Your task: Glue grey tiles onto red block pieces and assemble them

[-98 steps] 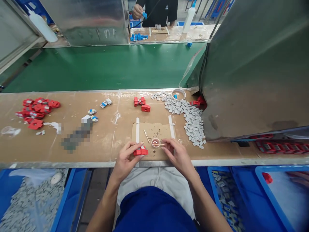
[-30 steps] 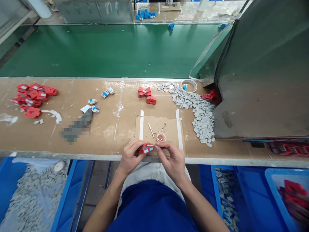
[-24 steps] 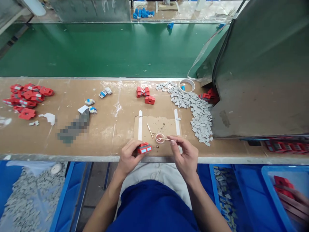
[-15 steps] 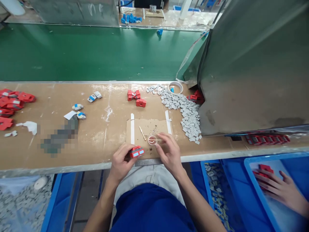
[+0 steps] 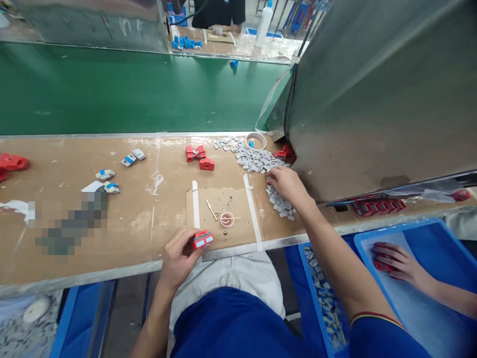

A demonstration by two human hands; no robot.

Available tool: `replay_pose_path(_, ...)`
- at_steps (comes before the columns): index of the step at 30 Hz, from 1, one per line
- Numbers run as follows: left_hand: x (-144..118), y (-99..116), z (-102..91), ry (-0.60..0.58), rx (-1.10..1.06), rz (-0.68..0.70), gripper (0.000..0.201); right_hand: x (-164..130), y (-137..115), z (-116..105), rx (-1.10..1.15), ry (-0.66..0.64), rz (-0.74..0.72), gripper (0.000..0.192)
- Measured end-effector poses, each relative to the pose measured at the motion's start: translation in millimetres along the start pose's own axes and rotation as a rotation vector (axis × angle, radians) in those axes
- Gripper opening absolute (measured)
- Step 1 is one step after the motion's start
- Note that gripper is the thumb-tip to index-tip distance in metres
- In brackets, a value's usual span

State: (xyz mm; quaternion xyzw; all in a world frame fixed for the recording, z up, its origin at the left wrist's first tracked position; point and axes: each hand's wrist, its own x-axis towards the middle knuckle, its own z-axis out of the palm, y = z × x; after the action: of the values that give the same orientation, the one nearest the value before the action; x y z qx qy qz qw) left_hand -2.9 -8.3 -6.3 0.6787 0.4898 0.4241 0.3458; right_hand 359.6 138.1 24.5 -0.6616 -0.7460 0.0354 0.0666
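My left hand (image 5: pixel 180 256) is closed around a small red toy vehicle body (image 5: pixel 203 239) with pale blue windows, held by the table's front edge. My right hand (image 5: pixel 286 183) is stretched out over the pile of small grey flat pieces (image 5: pixel 257 160). Its fingers are bent together and touch the pile; whatever is between the fingertips is hidden. Between the hands, a small round cup (image 5: pixel 226 220) with reddish contents stands on a taped cardboard sheet (image 5: pixel 238 199). A thin stick (image 5: pixel 235 218) lies across the cup, and a pale pointed stick (image 5: pixel 211 210) rests beside it.
Several red bodies (image 5: pixel 206 164) sit behind the sheet. White-and-blue parts (image 5: pixel 128 159) lie to the left. A tape roll (image 5: pixel 255 140) touches the grey pile. A large metal housing (image 5: pixel 372 109) stands at right. A co-worker's hand (image 5: pixel 398 261) holds a red part in a blue bin (image 5: pixel 413 318).
My right hand has let go of the stick at the cup and moved right and away to the grey pile. My left hand still holds the red body. The view has shifted.
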Motion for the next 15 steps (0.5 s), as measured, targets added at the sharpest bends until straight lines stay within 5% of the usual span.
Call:
replay_pose_path(6, 2, 3, -0.4, 0.003, -0.021, 0.006, 0.017, -1, -2, -5, 0.029, 0.084, -0.027, 0.021)
replay_pose_path(10, 3, 1, -2.0, 0.0, -0.057, 0.022, 0.019, -19, -7, -14, 0.293, 0.321, -0.004, 0.025)
replay_pose_path(15, 3, -4, -10.1, -0.038, -0.169, 0.053, 0.035, -64, -32, -16, 0.586, 0.385, 0.057, 0.023)
